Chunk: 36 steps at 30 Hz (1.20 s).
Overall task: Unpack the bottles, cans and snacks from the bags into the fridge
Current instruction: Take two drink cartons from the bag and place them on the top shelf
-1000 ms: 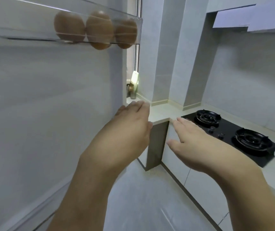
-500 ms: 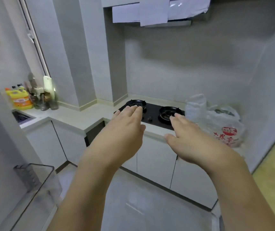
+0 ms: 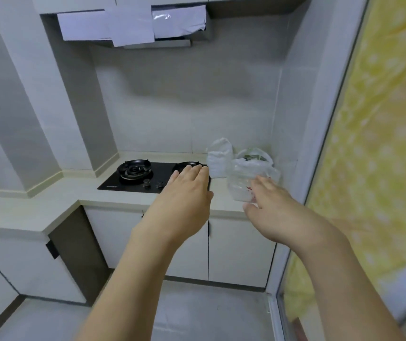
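both hands empty, fingers straight: left hand [image 3: 184, 193], right hand [image 3: 274, 207] reaching toward bags [image 3: 243, 168] by hob [image 3: 145, 177]; red bag print unreadable.

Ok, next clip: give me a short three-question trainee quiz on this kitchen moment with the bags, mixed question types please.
1. True or false: the right hand already grips a plastic bag.
2. Multiple choice: where do the two plastic bags sit? A) on the floor B) on the counter right of the gas hob C) on the left burner
3. Fill in: the left hand is held out in front of the hob's ____ burner.

Key
1. False: its fingers are straight and reach toward the bags, and no grip shows.
2. B
3. right
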Motion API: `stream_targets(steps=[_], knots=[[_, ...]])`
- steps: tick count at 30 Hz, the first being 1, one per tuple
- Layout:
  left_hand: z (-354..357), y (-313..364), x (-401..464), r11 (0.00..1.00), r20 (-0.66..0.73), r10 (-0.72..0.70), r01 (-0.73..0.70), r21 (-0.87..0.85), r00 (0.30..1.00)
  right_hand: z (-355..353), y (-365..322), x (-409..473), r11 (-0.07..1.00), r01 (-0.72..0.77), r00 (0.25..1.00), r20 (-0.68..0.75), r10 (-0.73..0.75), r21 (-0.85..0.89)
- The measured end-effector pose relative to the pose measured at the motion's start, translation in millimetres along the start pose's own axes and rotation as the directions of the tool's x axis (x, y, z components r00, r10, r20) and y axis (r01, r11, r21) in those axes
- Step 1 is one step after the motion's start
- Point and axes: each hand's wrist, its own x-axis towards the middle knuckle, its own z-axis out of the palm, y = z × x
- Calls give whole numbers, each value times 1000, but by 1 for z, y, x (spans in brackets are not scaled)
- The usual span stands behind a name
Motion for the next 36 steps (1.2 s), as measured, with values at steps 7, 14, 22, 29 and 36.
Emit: stream_targets(steps=[7, 14, 22, 29, 36], knots=[[13, 21, 37, 999, -43, 38, -37, 16, 998, -20, 28, 17, 1000, -11, 999, -51, 11, 4], [32, 19, 76, 999, -31, 38, -37, 25, 999, -17, 47, 56, 1000, -13, 1000, -12, 13, 27], [53, -13, 150, 997, 5, 72, -72, 18, 997, -7, 53, 131, 999, -40, 999, -24, 41, 29], [65, -63, 209, 995, 22, 98, -99, 20, 995, 1, 41, 203, 998, -46, 998, -28, 47, 32], [78, -97, 265, 994, 67, 105, -105, -10, 992, 12, 42, 264, 996, -72, 997, -36, 74, 42]])
